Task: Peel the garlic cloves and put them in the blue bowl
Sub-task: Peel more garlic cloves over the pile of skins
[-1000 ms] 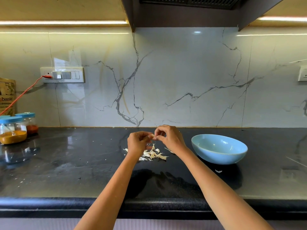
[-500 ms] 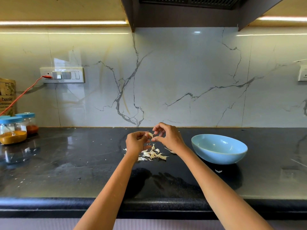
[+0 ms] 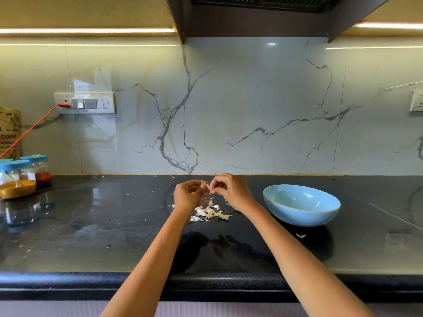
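Above the black counter, my left hand (image 3: 188, 196) holds a pale garlic clove (image 3: 206, 186) at its fingertips. My right hand (image 3: 231, 190) meets it from the right, thumb and forefinger pinching at the clove's skin. Below the hands lies a small heap of garlic cloves and white skins (image 3: 209, 211). The blue bowl (image 3: 301, 205) stands on the counter just right of my right wrist; its inside looks empty from here.
Blue-lidded spice jars (image 3: 17, 179) stand at the far left, by a brown paper bag (image 3: 9, 131) and a red cable (image 3: 29, 128) plugged into the wall socket. A skin scrap (image 3: 300, 235) lies in front of the bowl. The counter's front edge (image 3: 206, 284) runs below my forearms.
My hands eased slightly apart half a second ago and have closed together again on the clove. The heap and the bowl have not moved.
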